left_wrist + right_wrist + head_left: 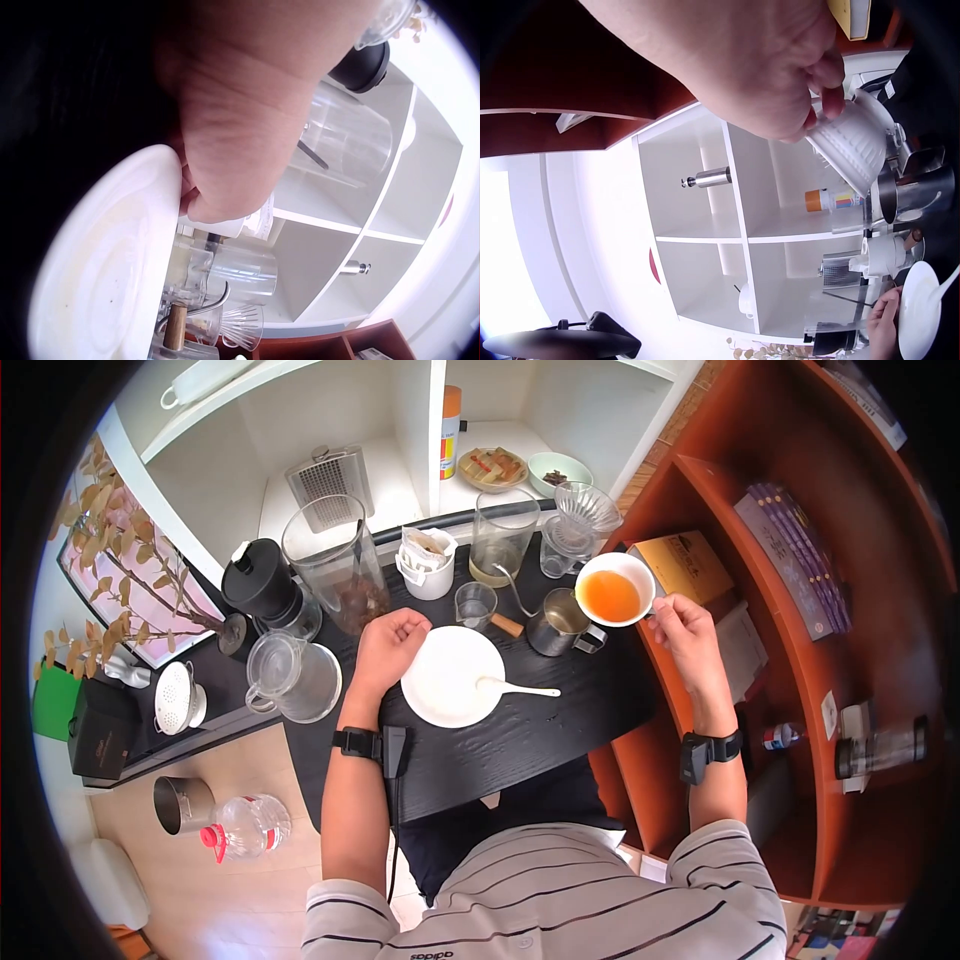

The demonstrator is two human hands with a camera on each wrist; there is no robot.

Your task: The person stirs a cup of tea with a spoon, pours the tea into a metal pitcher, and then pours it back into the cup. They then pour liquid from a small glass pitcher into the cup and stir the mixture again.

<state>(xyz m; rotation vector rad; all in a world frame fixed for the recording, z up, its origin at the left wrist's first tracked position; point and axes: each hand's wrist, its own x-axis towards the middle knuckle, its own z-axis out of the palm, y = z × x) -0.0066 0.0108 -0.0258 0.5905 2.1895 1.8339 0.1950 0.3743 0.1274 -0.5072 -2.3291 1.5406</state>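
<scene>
My right hand pinches the handle of a white teacup, raised at the right of the black table. Orange-red tea shows inside. From the right wrist view, the teacup has a ribbed outer wall and looks tilted. My left hand rests by the upper left edge of a white saucer, fingers loosely bent and fingertips right at the rim. Up close in the left wrist view, the saucer bears faint stains; the palm hides part of the fingers. A white spoon lies on the saucer, handle pointing right.
Behind the saucer stand a metal pitcher, a small wooden-handled glass, a white mug with a drip bag and a glass dripper. A glass server and black grinder stand left; a yellow box, right.
</scene>
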